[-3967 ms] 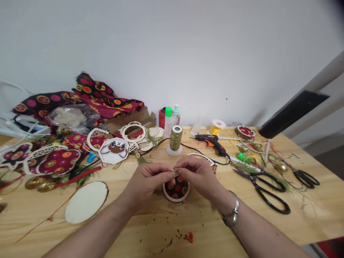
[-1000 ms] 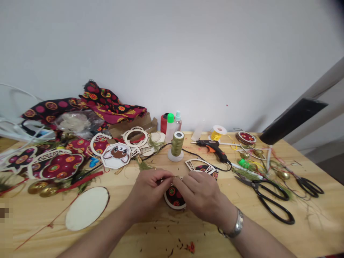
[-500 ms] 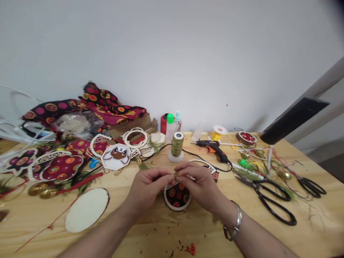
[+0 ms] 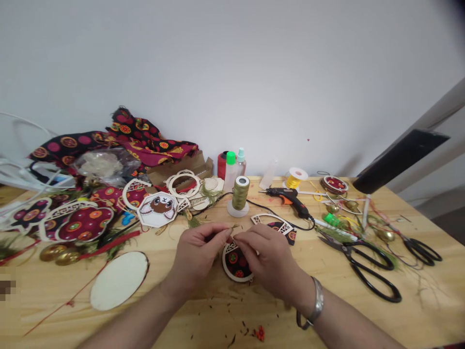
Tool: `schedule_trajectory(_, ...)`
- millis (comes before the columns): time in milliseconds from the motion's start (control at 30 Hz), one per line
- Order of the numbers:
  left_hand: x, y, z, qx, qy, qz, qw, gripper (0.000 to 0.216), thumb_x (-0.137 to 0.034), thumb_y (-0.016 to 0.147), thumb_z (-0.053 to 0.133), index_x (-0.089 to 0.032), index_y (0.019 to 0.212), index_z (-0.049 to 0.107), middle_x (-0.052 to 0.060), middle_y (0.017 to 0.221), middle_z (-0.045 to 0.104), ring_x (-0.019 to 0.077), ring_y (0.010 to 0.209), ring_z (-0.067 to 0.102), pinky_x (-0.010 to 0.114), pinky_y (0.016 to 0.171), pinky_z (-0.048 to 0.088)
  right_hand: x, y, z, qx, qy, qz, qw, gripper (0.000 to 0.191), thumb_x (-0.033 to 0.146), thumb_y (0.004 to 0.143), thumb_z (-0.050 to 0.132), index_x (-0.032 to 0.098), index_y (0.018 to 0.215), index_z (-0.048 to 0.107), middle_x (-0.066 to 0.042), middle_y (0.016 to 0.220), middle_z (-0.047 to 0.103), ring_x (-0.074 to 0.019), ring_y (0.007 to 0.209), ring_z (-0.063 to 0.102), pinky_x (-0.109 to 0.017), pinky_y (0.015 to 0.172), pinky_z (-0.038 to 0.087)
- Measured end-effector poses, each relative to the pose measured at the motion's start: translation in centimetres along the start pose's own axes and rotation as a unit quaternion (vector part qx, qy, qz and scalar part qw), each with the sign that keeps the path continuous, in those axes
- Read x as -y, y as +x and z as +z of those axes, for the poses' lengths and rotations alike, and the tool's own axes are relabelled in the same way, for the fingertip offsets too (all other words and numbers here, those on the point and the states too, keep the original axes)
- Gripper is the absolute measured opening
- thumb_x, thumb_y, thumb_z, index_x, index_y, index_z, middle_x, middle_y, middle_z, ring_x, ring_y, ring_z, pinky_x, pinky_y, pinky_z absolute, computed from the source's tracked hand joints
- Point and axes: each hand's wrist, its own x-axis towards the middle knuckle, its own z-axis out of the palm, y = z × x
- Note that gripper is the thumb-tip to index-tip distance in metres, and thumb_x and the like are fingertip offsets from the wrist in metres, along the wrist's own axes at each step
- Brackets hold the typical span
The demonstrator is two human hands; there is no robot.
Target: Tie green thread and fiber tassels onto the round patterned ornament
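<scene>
My left hand (image 4: 198, 257) pinches a short bit of olive thread (image 4: 235, 226), whose end pokes out past the fingertips. Close against it, my right hand (image 4: 271, 252) is closed in a pinch at the same thread, just above a round ornament (image 4: 236, 264). The ornament has a pale wooden rim with fretwork at the top and black floral fabric inside. It lies on the table below the fingers, its right side partly covered by my right hand. Behind the hands stands a spool of olive thread (image 4: 240, 194).
To the right lie black-handled scissors (image 4: 370, 264), a hot glue gun (image 4: 288, 198) and a yellow cord spool (image 4: 297, 178). Fabric-covered ornaments (image 4: 83, 220) and patterned cloth (image 4: 145, 135) crowd the left. A white oval piece (image 4: 119, 281) is beside my left forearm. Fabric scraps (image 4: 259, 333) lie in front.
My fingertips have shifted slightly, and the olive thread's end now shows above the left fingers. My right hand has turned a little and covers more of the ornament's right side.
</scene>
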Motion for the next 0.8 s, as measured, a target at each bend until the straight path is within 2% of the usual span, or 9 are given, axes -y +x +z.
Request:
schedule_trajectory(133,-0.1,-0.1,0.2,0.004,0.034,0.021,0.999,0.011,-0.024,0.069,0.065,-0.018,0.068,0.073,0.001,0.067,0.073,0.0163,0.062,0.063,0.023,0.060,0.050,0.1,-0.4,-0.4,0.026,-0.083,-0.080,0.993,0.018,0.008,0.084,0.045,0.015,0.089,0.062,-0.004,0.068,0.059,-0.0144,0.063,0.048,-0.027,0.059,0.038)
schedule_trajectory(300,-0.2,-0.2,0.4,0.005,0.056,0.037,0.998,0.009,-0.021,0.068,0.064,-0.017,0.066,0.072,0.001,0.066,0.073,0.0172,0.062,0.064,0.023,0.059,0.049,0.3,-0.7,-0.5,0.054,-0.125,-0.125,0.983,0.016,0.013,0.087,0.042,0.014,0.090,0.058,-0.004,0.072,0.058,-0.0142,0.062,0.048,-0.027,0.058,0.037)
schedule_trajectory(400,0.1,-0.3,0.3,0.050,0.083,0.058,0.994,0.013,-0.022,0.073,0.061,-0.018,0.068,0.072,0.000,0.067,0.073,0.0163,0.062,0.063,0.022,0.059,0.048,0.4,-0.7,-0.7,0.056,-0.160,-0.160,0.972,0.018,0.012,0.088,0.039,0.014,0.086,0.058,-0.004,0.070,0.056,-0.0146,0.061,0.045,-0.028,0.054,0.034)
schedule_trajectory(533,0.4,-0.4,-0.1,0.144,0.126,0.111,0.975,0.019,-0.023,0.079,0.054,-0.018,0.072,0.072,0.000,0.067,0.070,0.0141,0.061,0.060,0.021,0.057,0.045,0.5,-0.3,-1.4,0.068,-0.189,-0.189,0.961,0.020,0.010,0.087,0.040,0.014,0.079,0.058,-0.004,0.068,0.055,-0.0145,0.059,0.042,-0.029,0.051,0.031)
schedule_trajectory(600,0.3,-0.4,-0.3,0.186,0.121,0.119,0.968,0.020,-0.021,0.079,0.054,-0.018,0.071,0.072,0.000,0.064,0.069,0.0132,0.060,0.059,0.021,0.056,0.043,0.3,0.0,-1.9,0.074,-0.163,-0.177,0.968,0.021,0.009,0.087,0.040,0.014,0.079,0.059,-0.004,0.068,0.056,-0.0143,0.060,0.043,-0.029,0.053,0.033)
schedule_trajectory(667,0.2,-0.3,-0.4,0.216,0.084,0.103,0.967,0.018,-0.020,0.078,0.055,-0.018,0.072,0.072,0.000,0.065,0.069,0.0133,0.060,0.059,0.021,0.056,0.043,0.0,0.3,-2.1,0.063,-0.094,-0.134,0.984,0.020,0.009,0.086,0.042,0.015,0.081,0.061,-0.004,0.070,0.058,-0.0139,0.064,0.047,-0.027,0.058,0.037)
schedule_trajectory(733,0.0,-0.3,-0.4,0.222,0.024,0.059,0.973,0.014,-0.021,0.075,0.060,-0.018,0.074,0.073,0.001,0.068,0.071,0.0142,0.062,0.061,0.021,0.058,0.045,-0.5,0.7,-2.0,0.030,0.002,-0.071,0.997,0.017,0.010,0.085,0.047,0.017,0.083,0.063,-0.003,0.071,0.060,-0.0123,0.067,0.052,-0.025,0.061,0.041)
schedule_trajectory(800,0.1,-0.2,-0.5,0.207,-0.037,0.005,0.978,0.010,-0.022,0.072,0.065,-0.017,0.072,0.073,0.002,0.068,0.071,0.0145,0.063,0.061,0.022,0.060,0.046,-0.9,1.0,-1.8,-0.001,0.090,-0.008,0.996,0.013,0.010,0.081,0.053,0.017,0.080,0.064,-0.001,0.070,0.063,-0.0104,0.065,0.055,-0.022,0.061,0.043)
